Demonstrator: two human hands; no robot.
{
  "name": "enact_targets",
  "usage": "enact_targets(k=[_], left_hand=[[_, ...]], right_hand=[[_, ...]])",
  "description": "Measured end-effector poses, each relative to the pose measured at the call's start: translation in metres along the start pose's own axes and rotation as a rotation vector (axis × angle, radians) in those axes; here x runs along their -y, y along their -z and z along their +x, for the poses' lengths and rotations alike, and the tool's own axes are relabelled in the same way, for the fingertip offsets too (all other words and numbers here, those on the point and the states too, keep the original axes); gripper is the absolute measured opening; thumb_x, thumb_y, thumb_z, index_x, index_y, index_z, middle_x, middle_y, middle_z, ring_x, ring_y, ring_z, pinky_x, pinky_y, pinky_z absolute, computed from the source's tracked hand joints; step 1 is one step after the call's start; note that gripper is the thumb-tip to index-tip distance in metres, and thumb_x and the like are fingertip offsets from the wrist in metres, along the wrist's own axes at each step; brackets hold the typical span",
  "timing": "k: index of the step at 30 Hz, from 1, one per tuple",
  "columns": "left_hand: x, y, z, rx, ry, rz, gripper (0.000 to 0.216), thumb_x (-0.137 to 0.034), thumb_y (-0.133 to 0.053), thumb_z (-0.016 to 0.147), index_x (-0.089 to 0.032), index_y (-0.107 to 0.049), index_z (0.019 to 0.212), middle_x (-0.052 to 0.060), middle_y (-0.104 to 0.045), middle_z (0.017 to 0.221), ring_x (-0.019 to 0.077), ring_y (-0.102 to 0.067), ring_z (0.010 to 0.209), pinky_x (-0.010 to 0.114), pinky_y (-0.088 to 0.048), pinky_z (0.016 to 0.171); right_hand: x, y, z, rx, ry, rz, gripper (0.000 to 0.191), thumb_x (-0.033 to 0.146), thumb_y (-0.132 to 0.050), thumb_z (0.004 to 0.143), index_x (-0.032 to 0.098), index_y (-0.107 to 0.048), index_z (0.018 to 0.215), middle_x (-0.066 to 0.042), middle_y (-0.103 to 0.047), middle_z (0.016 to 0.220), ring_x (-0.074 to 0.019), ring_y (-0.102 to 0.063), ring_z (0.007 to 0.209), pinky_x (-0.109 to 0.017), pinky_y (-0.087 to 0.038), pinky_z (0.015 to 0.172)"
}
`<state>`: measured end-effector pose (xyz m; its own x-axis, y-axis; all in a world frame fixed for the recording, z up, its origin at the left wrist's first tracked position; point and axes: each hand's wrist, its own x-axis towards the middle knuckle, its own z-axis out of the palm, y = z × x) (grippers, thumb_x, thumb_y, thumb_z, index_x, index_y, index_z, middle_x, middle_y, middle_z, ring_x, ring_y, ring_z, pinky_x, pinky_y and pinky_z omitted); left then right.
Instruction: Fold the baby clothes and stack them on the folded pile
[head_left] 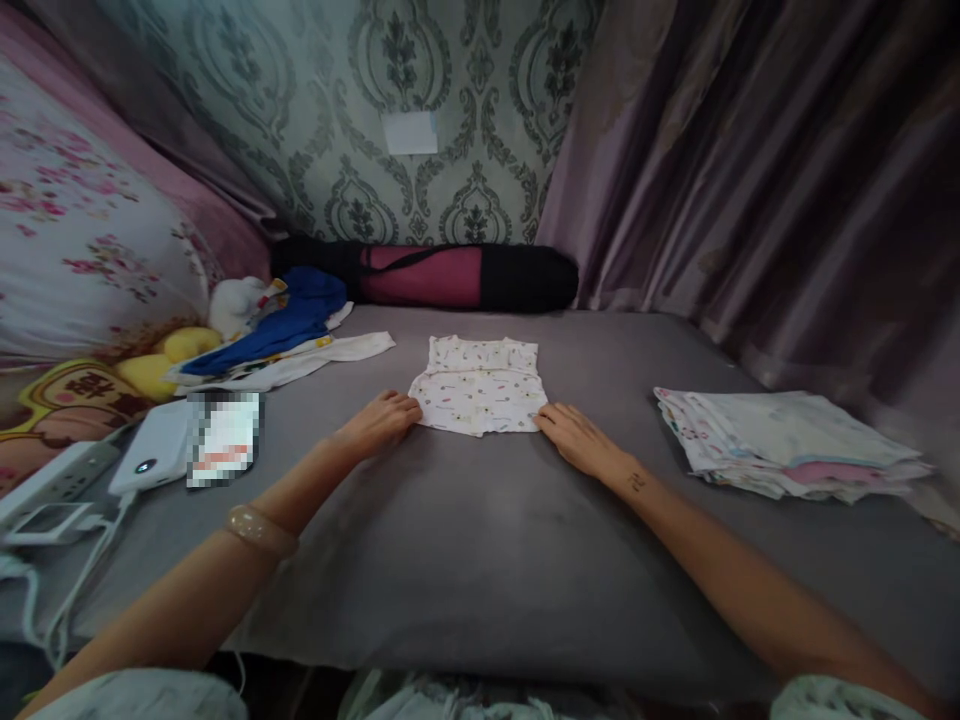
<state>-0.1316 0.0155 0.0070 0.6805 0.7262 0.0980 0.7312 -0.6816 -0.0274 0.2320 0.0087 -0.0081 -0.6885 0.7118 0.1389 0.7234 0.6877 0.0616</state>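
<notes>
A small white baby garment [484,395] with a fine scattered print lies on the grey bed surface in front of me. It looks partly folded, with a crease running across its upper part. My left hand [386,420] grips its near left corner, fingers closed on the cloth. At the near right corner, my right hand [574,432] pinches the fabric between thumb and fingers. The fingertips of both hands are partly hidden, and the cloth lies fairly flat between them.
A stack of folded clothes [787,440] sits on the right. To the left lie blue and white clothes [289,315], a white power bank [155,450], a blurred-out item [225,437] and a power strip [56,480] with cables. A black and maroon long bag [427,275] rests against the wall.
</notes>
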Motion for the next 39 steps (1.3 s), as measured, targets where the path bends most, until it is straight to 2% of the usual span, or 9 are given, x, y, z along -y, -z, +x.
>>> enact_targets(k=[4, 7, 13, 18, 20, 24, 30, 35, 39], left_hand=[[-0.003, 0.003, 0.004, 0.061, -0.007, 0.019, 0.025, -0.007, -0.041, 0.075, -0.018, -0.059, 0.089, 0.01, -0.064, 0.099, 0.0226, -0.059, 0.094, 0.035, -0.042, 0.082], [-0.001, -0.002, 0.007, 0.038, 0.012, 0.037, 0.022, -0.009, -0.043, 0.075, -0.019, -0.058, 0.088, 0.01, -0.064, 0.096, 0.023, -0.06, 0.091, 0.035, -0.044, 0.081], [0.015, -0.02, 0.004, -0.119, 0.03, -0.15, 0.029, -0.019, -0.041, 0.086, -0.022, -0.062, 0.105, 0.009, -0.064, 0.116, 0.0221, -0.057, 0.111, 0.039, -0.043, 0.095], [0.023, -0.026, 0.009, -0.248, 0.209, -0.403, 0.033, -0.036, -0.038, 0.092, -0.022, -0.065, 0.104, 0.007, -0.07, 0.103, 0.0192, -0.065, 0.093, 0.032, -0.05, 0.083], [0.022, -0.025, 0.018, -0.321, 0.295, -0.442, 0.035, -0.04, -0.037, 0.093, -0.021, -0.065, 0.103, 0.007, -0.07, 0.098, 0.0188, -0.065, 0.086, 0.03, -0.051, 0.077], [0.021, -0.027, 0.04, -0.511, 0.415, -0.43, 0.034, -0.038, -0.037, 0.094, -0.02, -0.063, 0.105, 0.007, -0.067, 0.096, 0.0185, -0.062, 0.086, 0.029, -0.051, 0.072], [0.025, -0.036, 0.072, -0.683, 0.491, -0.366, 0.033, -0.031, -0.032, 0.097, -0.018, -0.058, 0.11, 0.008, -0.06, 0.095, 0.0184, -0.058, 0.09, 0.032, -0.049, 0.082], [0.042, -0.044, 0.099, -0.712, 0.537, -0.319, 0.035, -0.028, -0.028, 0.097, -0.019, -0.054, 0.12, 0.009, -0.055, 0.104, 0.0194, -0.056, 0.099, 0.033, -0.046, 0.091], [0.062, -0.051, 0.124, -0.641, 0.616, -0.248, 0.036, -0.028, -0.029, 0.097, -0.02, -0.053, 0.123, 0.01, -0.053, 0.108, 0.0211, -0.057, 0.1, 0.034, -0.046, 0.088]], right_hand=[[-0.002, 0.002, 0.002, 0.006, -0.015, 0.03, 0.049, -0.007, -0.035, 0.078, 0.018, -0.058, 0.113, -0.01, -0.058, 0.109, -0.0205, -0.052, 0.098, -0.033, -0.04, 0.085], [-0.005, -0.001, 0.006, -0.022, -0.031, 0.075, 0.04, -0.001, -0.037, 0.083, 0.018, -0.06, 0.11, -0.01, -0.058, 0.105, -0.0204, -0.052, 0.096, -0.033, -0.041, 0.084], [-0.014, -0.017, 0.013, -0.151, -0.06, 0.207, 0.028, 0.015, -0.041, 0.092, 0.02, -0.064, 0.107, -0.01, -0.061, 0.107, -0.0212, -0.054, 0.099, -0.036, -0.042, 0.087], [-0.024, -0.024, 0.021, -0.205, -0.135, 0.28, 0.033, 0.019, -0.038, 0.094, 0.023, -0.062, 0.115, -0.008, -0.064, 0.11, -0.0207, -0.058, 0.103, -0.036, -0.044, 0.09], [-0.026, -0.024, 0.028, -0.243, -0.174, 0.302, 0.036, 0.018, -0.036, 0.094, 0.024, -0.06, 0.119, -0.008, -0.064, 0.109, -0.0204, -0.059, 0.101, -0.035, -0.045, 0.089], [-0.029, -0.022, 0.046, -0.329, -0.284, 0.324, 0.039, 0.017, -0.032, 0.093, 0.023, -0.057, 0.124, -0.009, -0.061, 0.106, -0.0209, -0.059, 0.098, -0.033, -0.047, 0.086], [-0.034, -0.021, 0.073, -0.379, -0.466, 0.253, 0.043, 0.016, -0.028, 0.092, 0.024, -0.054, 0.125, -0.01, -0.054, 0.116, -0.0227, -0.059, 0.096, -0.034, -0.049, 0.081], [-0.047, -0.023, 0.099, -0.336, -0.543, 0.128, 0.044, 0.017, -0.027, 0.092, 0.023, -0.049, 0.129, -0.012, -0.05, 0.123, -0.0249, -0.058, 0.09, -0.036, -0.048, 0.074], [-0.066, -0.026, 0.121, -0.274, -0.561, 0.06, 0.042, 0.018, -0.027, 0.093, 0.023, -0.048, 0.129, -0.013, -0.05, 0.126, -0.0265, -0.057, 0.099, -0.035, -0.047, 0.077]])
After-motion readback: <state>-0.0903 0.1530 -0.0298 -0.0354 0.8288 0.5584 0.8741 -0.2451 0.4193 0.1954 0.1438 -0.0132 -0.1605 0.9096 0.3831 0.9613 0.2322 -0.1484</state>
